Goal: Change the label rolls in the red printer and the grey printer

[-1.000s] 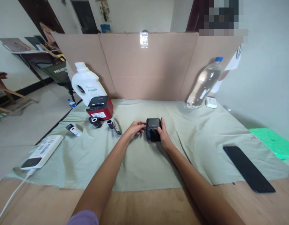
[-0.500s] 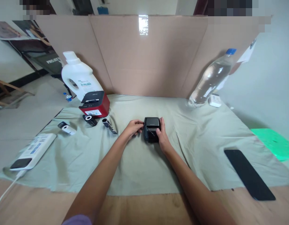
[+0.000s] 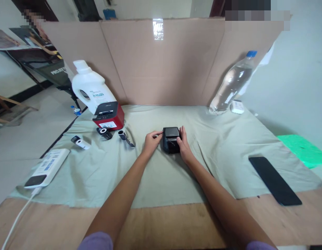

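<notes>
A small black portable printer [image 3: 171, 140] with a glossy front sits on the cloth in front of me. Along its right side lies my right hand [image 3: 185, 146], fingers against the edge and thumb over the front. My left hand [image 3: 152, 141] is at the opposite side, thumb and forefinger pinched together at the printer's upper left edge. Exactly what those fingertips grip there is too small to make out clearly. To the left of my left hand lies a partly unrolled black label roll [image 3: 126, 139].
A red and black desktop printer [image 3: 109, 116] stands before a white jug [image 3: 90, 86]. Two small rolls [image 3: 105, 133] [image 3: 81, 142] and a white power strip [image 3: 47, 168] lie left. Right are a water bottle [image 3: 232, 85] and black phone [image 3: 275, 180]. A cardboard panel [image 3: 161, 69] stands behind.
The view has shifted slightly. My left hand's fingers have come closer together at the printer's upper left edge. My right hand keeps its place on the right side.
</notes>
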The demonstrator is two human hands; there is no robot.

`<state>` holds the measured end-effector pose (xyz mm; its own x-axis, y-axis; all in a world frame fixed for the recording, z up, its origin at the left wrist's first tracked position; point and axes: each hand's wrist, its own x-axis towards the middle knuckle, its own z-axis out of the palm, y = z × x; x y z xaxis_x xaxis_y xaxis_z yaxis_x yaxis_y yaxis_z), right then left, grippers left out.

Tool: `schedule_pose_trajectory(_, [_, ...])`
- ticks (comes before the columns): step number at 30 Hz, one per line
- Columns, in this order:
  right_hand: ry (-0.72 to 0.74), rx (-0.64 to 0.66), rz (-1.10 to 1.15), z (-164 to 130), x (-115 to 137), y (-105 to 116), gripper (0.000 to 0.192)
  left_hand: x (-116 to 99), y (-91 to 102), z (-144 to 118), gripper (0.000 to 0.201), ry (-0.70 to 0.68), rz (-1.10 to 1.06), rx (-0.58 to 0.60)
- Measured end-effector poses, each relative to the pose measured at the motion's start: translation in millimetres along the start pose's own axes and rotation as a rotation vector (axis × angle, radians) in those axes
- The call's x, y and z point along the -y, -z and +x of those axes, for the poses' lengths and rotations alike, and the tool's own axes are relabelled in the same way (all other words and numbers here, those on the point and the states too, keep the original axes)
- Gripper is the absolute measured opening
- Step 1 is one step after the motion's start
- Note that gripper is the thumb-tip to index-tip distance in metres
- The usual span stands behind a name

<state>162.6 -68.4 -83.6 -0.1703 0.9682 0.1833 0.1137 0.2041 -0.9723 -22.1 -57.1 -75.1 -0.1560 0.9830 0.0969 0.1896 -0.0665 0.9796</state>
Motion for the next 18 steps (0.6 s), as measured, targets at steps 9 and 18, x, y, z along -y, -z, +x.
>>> schedule_pose_trajectory(9, [0.011,-0.010,0.020,2,-3,0,0.096,-2,-2.4,2,0.045,-0.077,0.029,0.026])
schedule_pose_trajectory(18, [0.053,-0.003,0.043,6,-12,-2,0.099,-3,-8.8,3,0.050,-0.046,0.314,0.082])
